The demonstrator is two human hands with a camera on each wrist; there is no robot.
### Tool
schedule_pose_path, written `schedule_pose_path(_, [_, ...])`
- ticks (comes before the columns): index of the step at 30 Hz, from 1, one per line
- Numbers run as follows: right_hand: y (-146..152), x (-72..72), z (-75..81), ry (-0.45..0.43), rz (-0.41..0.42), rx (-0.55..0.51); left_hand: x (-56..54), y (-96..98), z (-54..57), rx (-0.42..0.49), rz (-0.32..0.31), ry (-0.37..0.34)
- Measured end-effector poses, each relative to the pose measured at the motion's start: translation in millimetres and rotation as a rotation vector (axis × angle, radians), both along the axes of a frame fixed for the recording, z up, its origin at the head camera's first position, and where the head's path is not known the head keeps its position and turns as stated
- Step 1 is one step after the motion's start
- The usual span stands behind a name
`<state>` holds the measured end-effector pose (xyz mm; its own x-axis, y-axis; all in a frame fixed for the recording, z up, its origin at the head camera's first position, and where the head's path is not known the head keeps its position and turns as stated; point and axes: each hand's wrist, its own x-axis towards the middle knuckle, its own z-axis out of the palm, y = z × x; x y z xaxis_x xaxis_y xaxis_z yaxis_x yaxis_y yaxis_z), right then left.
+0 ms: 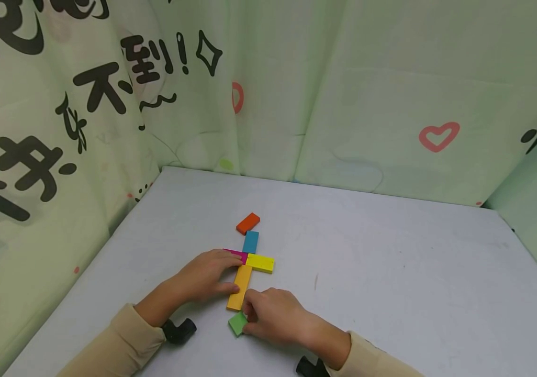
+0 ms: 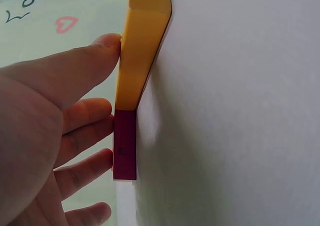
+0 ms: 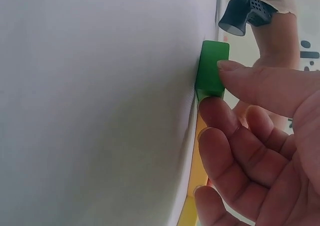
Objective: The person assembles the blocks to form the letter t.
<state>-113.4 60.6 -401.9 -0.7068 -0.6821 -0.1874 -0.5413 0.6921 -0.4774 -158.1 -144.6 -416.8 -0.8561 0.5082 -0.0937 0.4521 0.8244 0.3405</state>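
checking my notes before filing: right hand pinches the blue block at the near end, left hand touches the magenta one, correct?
Not quite: the right hand pinches the green block at the near end, not a blue one, as the head view shows; the left hand does touch the magenta block.

From the head, we looked forward and down across the table (image 1: pixel 391 272) to the far curtain (image 1: pixel 367 104). Both wrist views were very near and lay turned on their side: the left one faced the orange block (image 2: pixel 140 51), the right one the green block (image 3: pixel 212 68). We found both blocks also in the head view.
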Motion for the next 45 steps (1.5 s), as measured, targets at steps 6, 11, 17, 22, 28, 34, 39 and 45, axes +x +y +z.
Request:
schedule_pose_path(6, [-1.1, -0.3, 0.7, -0.007, -0.008, 0.009, 0.5, 0.4, 1.2, 0.006, 0.003, -0.005])
schedule_pose_path(11, [1.2, -1.5, 1.9, -0.032, -0.009, 0.011, 1.4, 0.4, 2.6, 0.015, 0.003, -0.008])
schedule_pose_path(17, [12.2, -8.3, 4.9, -0.046, -0.024, -0.012, 2.8, -0.2, 3.2, 0.024, -0.003, -0.003])
schedule_pose_path(22, [24.1, -20.1, 10.4, -0.023, -0.061, -0.039, 2.5, 0.0, 2.6, 0.014, 0.0, -0.004])
schedule_pose_path(28, [34.5, -38.1, 16.6, 0.012, -0.109, -0.088, 0.4, 0.4, 0.4, 0.01, 0.01, -0.01])
schedule_pose_path(34, [40.2, -54.6, 20.1, 0.055, -0.136, -0.124, -0.2, -0.1, 0.0, 0.01, 0.01, -0.016])
schedule_pose_path(39, [41.6, -70.9, 22.7, 0.077, -0.162, -0.146, -0.7, -0.4, -0.4, 0.007, 0.01, -0.018])
schedule_pose_path(45, [43.6, -92.5, 22.6, 0.097, -0.201, -0.151, 0.1, 0.2, 0.1, 0.006, 0.009, -0.023])
